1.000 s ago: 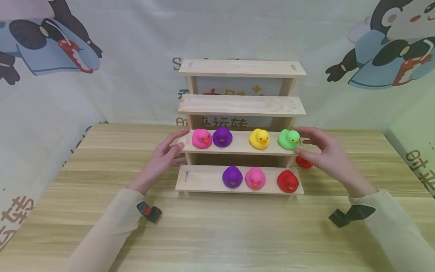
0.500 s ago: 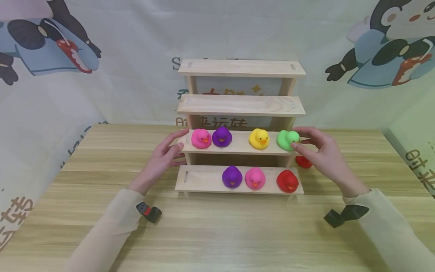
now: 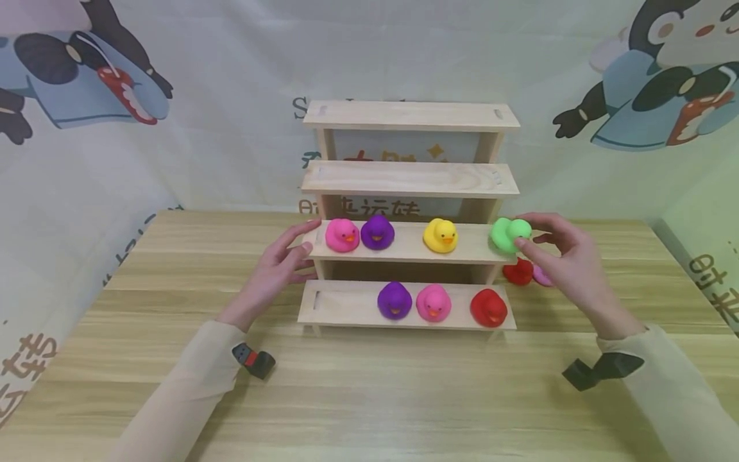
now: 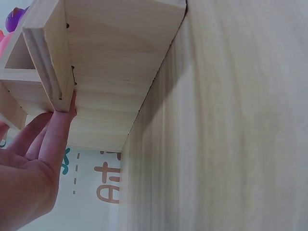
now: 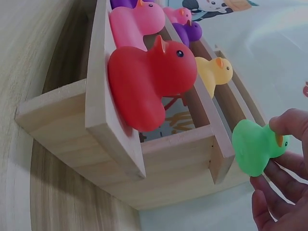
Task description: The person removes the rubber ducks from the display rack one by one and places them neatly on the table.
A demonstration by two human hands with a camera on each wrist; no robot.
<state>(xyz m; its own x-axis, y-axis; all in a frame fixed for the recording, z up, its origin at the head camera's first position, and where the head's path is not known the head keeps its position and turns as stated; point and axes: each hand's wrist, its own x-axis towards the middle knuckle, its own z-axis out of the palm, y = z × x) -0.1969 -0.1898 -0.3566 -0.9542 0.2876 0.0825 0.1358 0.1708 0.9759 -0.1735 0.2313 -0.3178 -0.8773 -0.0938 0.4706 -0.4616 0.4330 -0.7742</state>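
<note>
In the head view a stepped wooden shelf [image 3: 411, 178] stands on the table. My left hand [image 3: 276, 262] holds the left end of its second step from the bottom. The left wrist view shows the fingers [image 4: 55, 139] reaching beneath the board's end. My right hand [image 3: 568, 266] pinches a green rubber duck [image 3: 505, 235] between thumb and fingers, at the right end of that step. The right wrist view has the duck beyond the board's end. On the same step sit a pink duck [image 3: 342, 235], a purple duck [image 3: 378, 232] and a yellow duck [image 3: 441, 235].
The bottom step carries a purple duck [image 3: 395, 300], a pink duck [image 3: 433, 303] and a red duck [image 3: 489, 308]. Behind the shelf's right side, another red duck [image 3: 518, 272] and a partly hidden light purple thing [image 3: 541, 276] lie on the table [image 3: 369, 398]. A printed cloth [image 3: 231, 96] hangs behind.
My right hand takes hold of the green duck and moves it rightward, past the end of the step. More of the red duck and light purple thing shows. My left hand stays in place.
</note>
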